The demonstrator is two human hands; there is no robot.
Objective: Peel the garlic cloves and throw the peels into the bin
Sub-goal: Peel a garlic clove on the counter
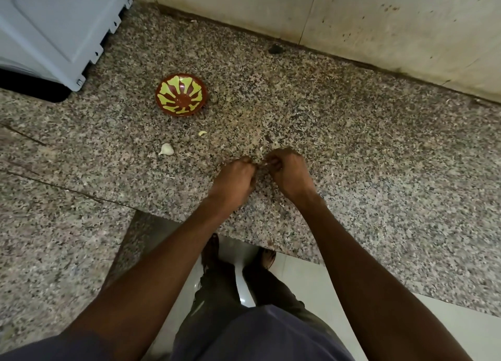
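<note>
Over the granite counter (pixel 352 143) my left hand (pixel 235 177) and my right hand (pixel 288 170) meet fingertip to fingertip. Both pinch a small garlic clove (pixel 262 165) that is mostly hidden between the fingers. A white unpeeled garlic clove (pixel 166 149) lies on the counter to the left of my hands. A small pale piece of garlic (pixel 202 133) lies a little farther back. A red-brown bowl (pixel 181 94) with a yellow-green pattern stands behind them; nothing shows inside it. No bin is in view.
A grey appliance (pixel 54 27) fills the back left corner. A stained tiled wall (pixel 379 21) runs along the back. A dark speck (pixel 275 48) lies by the wall. The counter's front edge steps in around my legs, with white floor tiles (pixel 311 279) below.
</note>
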